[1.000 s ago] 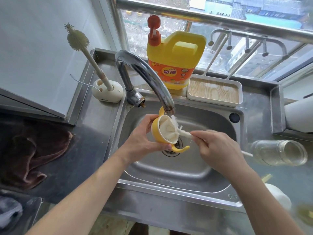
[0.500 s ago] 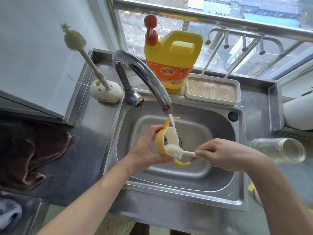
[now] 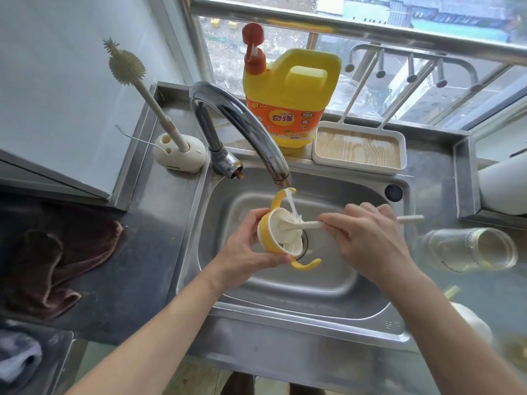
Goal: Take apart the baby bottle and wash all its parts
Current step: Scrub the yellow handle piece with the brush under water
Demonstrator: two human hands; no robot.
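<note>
The yellow plastic bottle collar with two curved handles and a cream inner part (image 3: 281,235) is held over the middle of the stainless steel sink (image 3: 285,295), pretty much right above the drain, tipped so its open side faces right. The left hand (image 3: 248,246) grips it from the left side, with fingers and thumb wrapped round the yellow rim. The right hand (image 3: 368,238) pinches a slim cream brush (image 3: 310,223) by its handle, fingers closed on it, and the tail end of the handle pokes out past the hand to the right. The brush head is stuck inside the collar's opening. A thin stream of water (image 3: 291,203) runs from the curved chrome faucet (image 3: 242,121) and lands right about where the brush meets the collar. Out on the counter to the right, a clear glass bottle body (image 3: 467,249) lies on its side, well apart from the hands. Behind the sink stands a big yellow detergent jug with a red pump (image 3: 291,95), and just beside it sits a white tray with a wood-grain bottom (image 3: 359,148). Far left there's a cream spiky bottle brush (image 3: 125,67) standing tilted in a rounded cream holder (image 3: 179,155), and a crumpled brown cloth (image 3: 57,258) lies on the dark counter.
</note>
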